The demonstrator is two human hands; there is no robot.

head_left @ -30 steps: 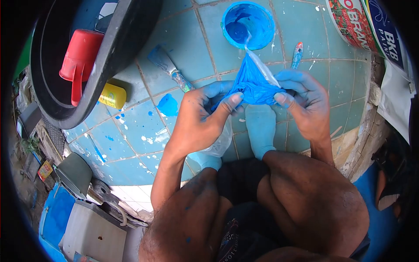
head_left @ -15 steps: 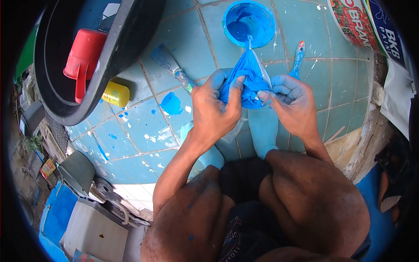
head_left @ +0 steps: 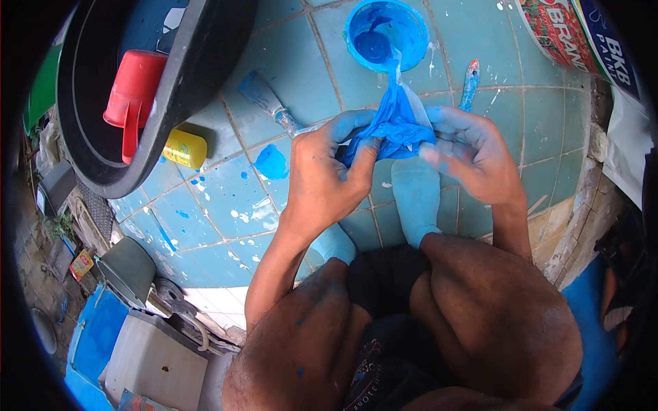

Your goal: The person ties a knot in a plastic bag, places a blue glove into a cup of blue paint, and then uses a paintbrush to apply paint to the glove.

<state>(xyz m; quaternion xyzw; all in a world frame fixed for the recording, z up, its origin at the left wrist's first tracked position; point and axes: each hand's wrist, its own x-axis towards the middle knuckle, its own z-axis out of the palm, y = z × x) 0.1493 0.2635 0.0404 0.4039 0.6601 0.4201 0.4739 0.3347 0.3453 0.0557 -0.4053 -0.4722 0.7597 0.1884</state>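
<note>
A crumpled plastic bag smeared with blue paint hangs between my two hands. Its narrow, whitish end reaches to the inside of a small round tub coated in blue paint. My left hand is closed on the bag's left side, thumb in front and fingers behind. At the right edge, the bag is between the thumb and fingers of my right hand; the thumb tip is a little blurred. Blue paint covers the fingers of both hands. A paint-stained brush lies to the right of the tub.
On the left stands a black basin with a red dipper in it. A yellow container and a wide brush lie beside it. Blue paint is splashed on the tiles. Printed paint packaging is at upper right.
My hands have moved slightly apart, and the bag has spread wider and changed its folds. My right hand has turned, its thumb shifting along the bag's edge. The view has shifted slightly.
</note>
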